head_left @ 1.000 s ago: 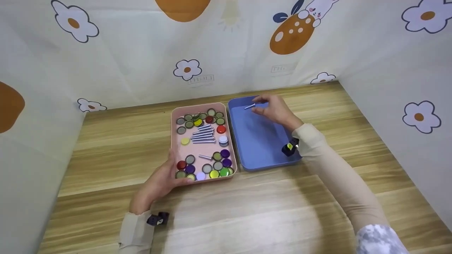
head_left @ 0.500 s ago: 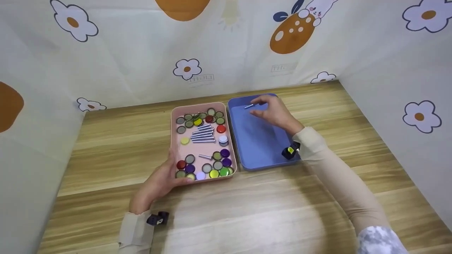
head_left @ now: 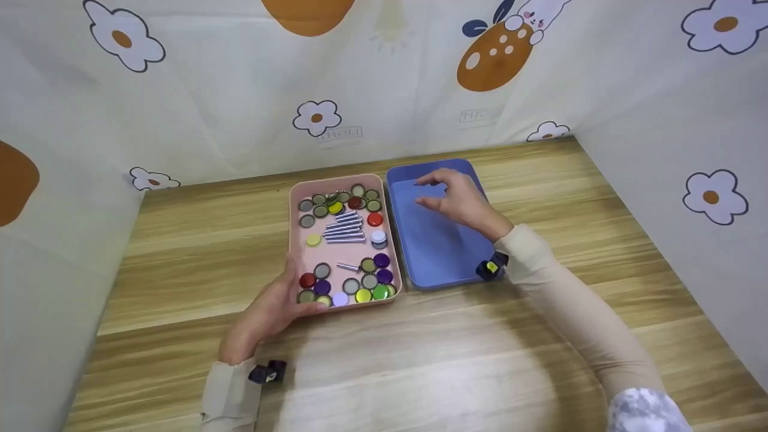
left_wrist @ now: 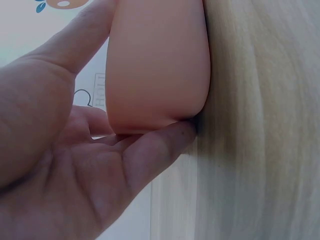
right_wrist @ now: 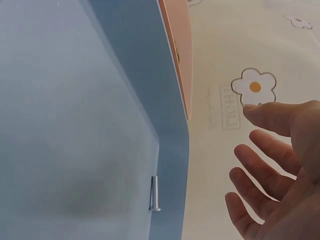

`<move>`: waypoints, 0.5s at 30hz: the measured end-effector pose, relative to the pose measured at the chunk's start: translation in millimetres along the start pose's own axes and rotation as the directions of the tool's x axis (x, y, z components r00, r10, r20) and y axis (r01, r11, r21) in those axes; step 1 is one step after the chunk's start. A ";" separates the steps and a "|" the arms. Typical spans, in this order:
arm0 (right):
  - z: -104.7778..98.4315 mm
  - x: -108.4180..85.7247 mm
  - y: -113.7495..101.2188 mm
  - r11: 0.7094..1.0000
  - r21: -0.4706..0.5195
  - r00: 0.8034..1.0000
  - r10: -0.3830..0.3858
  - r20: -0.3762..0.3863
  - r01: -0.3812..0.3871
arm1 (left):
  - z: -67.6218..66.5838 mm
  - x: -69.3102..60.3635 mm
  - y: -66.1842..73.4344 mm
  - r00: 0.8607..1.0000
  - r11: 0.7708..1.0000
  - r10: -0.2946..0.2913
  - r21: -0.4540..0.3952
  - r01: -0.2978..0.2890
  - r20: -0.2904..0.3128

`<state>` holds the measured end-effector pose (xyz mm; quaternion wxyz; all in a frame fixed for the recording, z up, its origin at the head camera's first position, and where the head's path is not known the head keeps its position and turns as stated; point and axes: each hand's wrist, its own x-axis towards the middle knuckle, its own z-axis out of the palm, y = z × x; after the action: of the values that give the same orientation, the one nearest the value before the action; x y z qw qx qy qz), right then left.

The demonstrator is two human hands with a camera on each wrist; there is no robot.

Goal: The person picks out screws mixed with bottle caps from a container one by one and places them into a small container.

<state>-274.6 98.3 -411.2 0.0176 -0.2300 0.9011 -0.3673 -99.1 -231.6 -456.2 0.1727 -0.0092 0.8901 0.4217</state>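
Observation:
My left hand [head_left: 273, 306] grips the near left corner of the pink tray [head_left: 312, 258], its thumb on the front rim and fingers along the side. In the left wrist view, fingers [left_wrist: 155, 155] press the tray's outer wall near the tabletop. Bottle caps [head_left: 363, 295] and a row of silver flat-headed pins [head_left: 345, 231] lie inside. Over the blue tray [head_left: 432, 258], my right hand [head_left: 459, 201] hovers with thumb and index finger apart, holding nothing. One silver pin [right_wrist: 155, 193] lies on the blue tray's floor against its wall; in the head view the fingertips nearly hide it.
Both trays stand side by side on a wooden tabletop [head_left: 198, 252]. A patterned cloth [head_left: 240, 90] hangs behind and along the sides. One loose pin [head_left: 348, 267] lies apart from the row in the pink tray, beside several caps.
My right hand has shifted slightly left and nearer, its fingertips now covering the blue tray's pin in the head view. The gap between thumb and index finger persists. My left hand keeps its place.

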 end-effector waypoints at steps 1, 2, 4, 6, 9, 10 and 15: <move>0.8 -0.8 -1.0 1.000 0.004 1.000 -0.009 0.000 0.009 | -0.1 0.0 0.0 1.000 1.000 -0.001 0.000 0.001 0.000; 1.5 -1.5 -1.8 1.000 0.006 1.000 -0.014 0.000 0.014 | -0.1 0.2 -0.1 1.000 1.000 -0.002 0.000 0.002 0.001; 3.2 -3.2 -3.3 0.999 0.018 0.999 -0.032 0.003 0.032 | -0.1 0.7 -0.3 1.000 1.000 0.000 0.004 0.000 0.000; 4.6 -5.0 -5.1 0.999 0.033 0.999 -0.044 0.008 0.043 | 0.0 1.1 -0.4 1.000 1.000 -0.002 0.006 0.002 0.001; 6.5 -8.2 -7.5 0.997 0.044 0.998 -0.060 0.017 0.059 | 0.2 1.5 -0.4 1.000 1.000 -0.011 0.006 0.011 0.008; 7.2 -9.2 -8.2 0.997 0.044 0.998 -0.062 0.021 0.061 | 0.3 1.8 -0.4 1.000 1.000 -0.012 0.008 0.012 0.010; 10.5 -14.8 -12.8 0.997 0.041 0.997 -0.062 0.047 0.060 | 0.5 0.9 0.0 1.000 1.000 -0.017 0.002 0.017 0.014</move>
<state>-254.1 89.7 -412.4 0.0326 -0.2659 0.8854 -0.3799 -99.8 -231.1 -456.8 0.1826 -0.0138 0.8891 0.4194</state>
